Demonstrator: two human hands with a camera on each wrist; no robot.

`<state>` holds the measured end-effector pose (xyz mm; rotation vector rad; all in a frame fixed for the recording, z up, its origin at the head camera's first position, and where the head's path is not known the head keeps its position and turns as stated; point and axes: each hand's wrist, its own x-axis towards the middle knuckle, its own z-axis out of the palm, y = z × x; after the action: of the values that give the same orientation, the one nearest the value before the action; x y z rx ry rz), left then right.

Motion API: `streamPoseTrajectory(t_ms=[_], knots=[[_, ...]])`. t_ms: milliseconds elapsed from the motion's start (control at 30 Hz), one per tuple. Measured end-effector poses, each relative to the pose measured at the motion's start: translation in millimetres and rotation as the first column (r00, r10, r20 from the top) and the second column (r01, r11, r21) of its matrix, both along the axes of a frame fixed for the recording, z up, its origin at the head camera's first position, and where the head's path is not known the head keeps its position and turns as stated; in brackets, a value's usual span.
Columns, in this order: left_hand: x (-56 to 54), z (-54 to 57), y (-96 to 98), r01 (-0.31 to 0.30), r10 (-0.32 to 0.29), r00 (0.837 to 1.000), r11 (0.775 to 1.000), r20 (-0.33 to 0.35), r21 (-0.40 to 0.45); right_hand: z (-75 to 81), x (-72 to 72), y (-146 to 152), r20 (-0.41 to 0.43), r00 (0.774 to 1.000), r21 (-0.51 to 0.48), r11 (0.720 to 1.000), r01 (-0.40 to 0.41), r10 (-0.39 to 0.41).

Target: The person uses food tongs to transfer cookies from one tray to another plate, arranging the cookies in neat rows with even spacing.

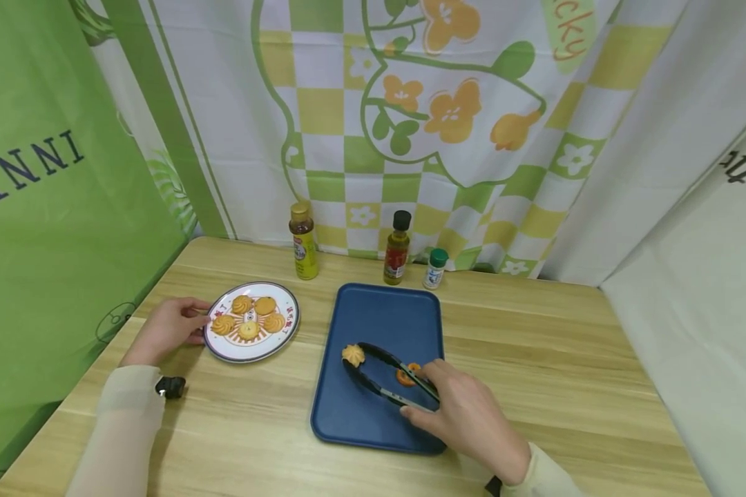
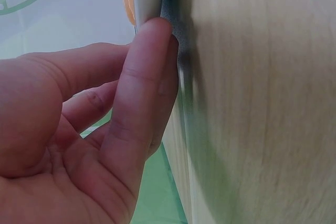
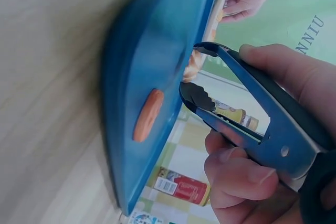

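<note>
My left hand (image 1: 170,328) pinches the left rim of a white round plate (image 1: 249,353). Several golden swirled cookies (image 1: 242,304) lie on that plate. In the left wrist view, a fingertip (image 2: 157,30) presses the plate's edge close over the tabletop. Black-tipped metal tongs (image 1: 390,396) are in the grip of my right hand (image 1: 469,407). Between their tips sits a ridged cookie (image 1: 353,355), over the blue tray (image 1: 385,314). Beneath the tongs, a ring-shaped orange-brown cookie (image 3: 148,115) lies on the tray, partly hidden in the head view.
Along the table's back edge stand a yellow-labelled bottle (image 1: 304,248), a dark-capped bottle (image 1: 396,252) with a red label and a small green-capped shaker (image 1: 435,269). A patterned curtain (image 1: 323,110) hangs behind the wooden table (image 1: 534,345).
</note>
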<state>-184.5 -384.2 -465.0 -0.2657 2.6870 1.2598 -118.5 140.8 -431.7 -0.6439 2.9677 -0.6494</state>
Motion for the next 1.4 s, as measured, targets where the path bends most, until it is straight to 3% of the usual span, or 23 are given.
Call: streamPoseTrajectory(t_ms=[200,467,967,1400], knots=[[0.1,-0.6,-0.2,-0.002,0.001,1.0,1.0,-0.007,-0.015,4.7,-6.9,-13.8,-0.002,1.0,-0.019,1.0,-0.021,0.021],[-0.5,-2.6,-0.6,-0.004,0.004,1.0,1.0,-0.001,0.005,8.8,-13.2,-42.5,0.003,0.994,-0.057,0.992,-0.109,0.109],[-0.8,-1.3,-0.1,-0.006,0.006,1.0,1.0,0.002,0.013,13.0,-18.3,-108.9,-0.033,0.959,-0.127,0.95,-0.285,0.283],[-0.4,-1.5,-0.2,0.002,-0.002,1.0,1.0,-0.008,0.0,13.0,-33.6,-168.3,0.0,0.954,-0.053,0.953,-0.299,0.3]])
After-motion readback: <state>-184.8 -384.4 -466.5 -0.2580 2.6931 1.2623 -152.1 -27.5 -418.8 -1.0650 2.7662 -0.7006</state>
